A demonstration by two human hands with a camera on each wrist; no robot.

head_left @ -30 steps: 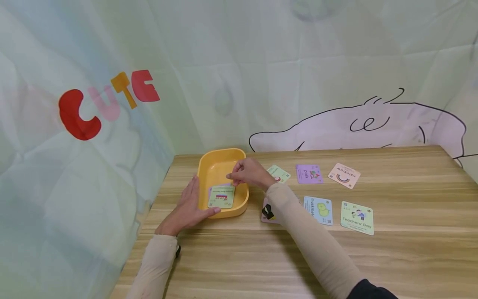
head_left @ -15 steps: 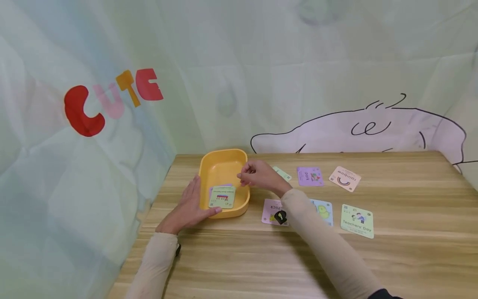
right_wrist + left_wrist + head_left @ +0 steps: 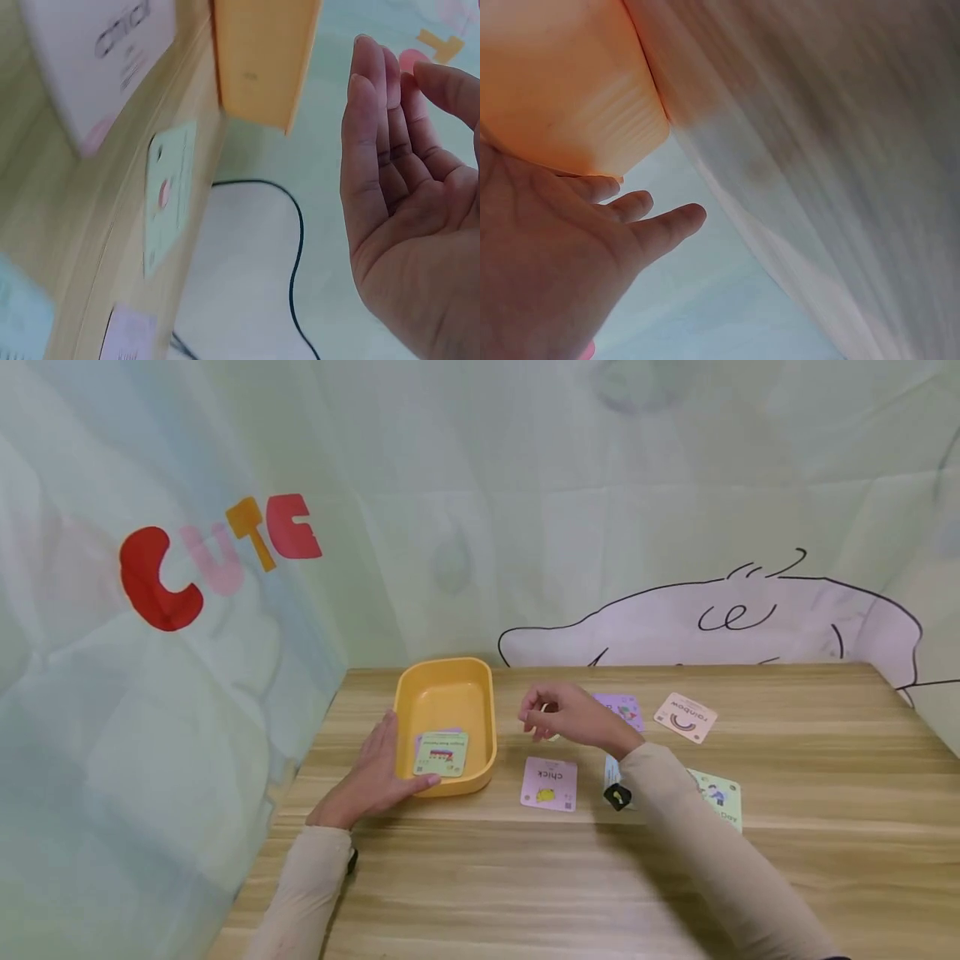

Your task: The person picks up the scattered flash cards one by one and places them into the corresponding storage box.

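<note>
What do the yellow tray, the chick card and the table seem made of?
Yellow tray: probably smooth, slightly glossy plastic, by its soft highlights and rounded corners.
Chick card: likely matte stiff paper, being thin, flat and printed.
Table: low-sheen wood grain; real wood or laminate, unclear.

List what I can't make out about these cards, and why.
Head: most of the purple card in the yellow tray, under a green card.
Head: most of the blue card, behind the right sleeve.
Right wrist: small print on the pink card, blurred; part cut by the upper edge.
</note>
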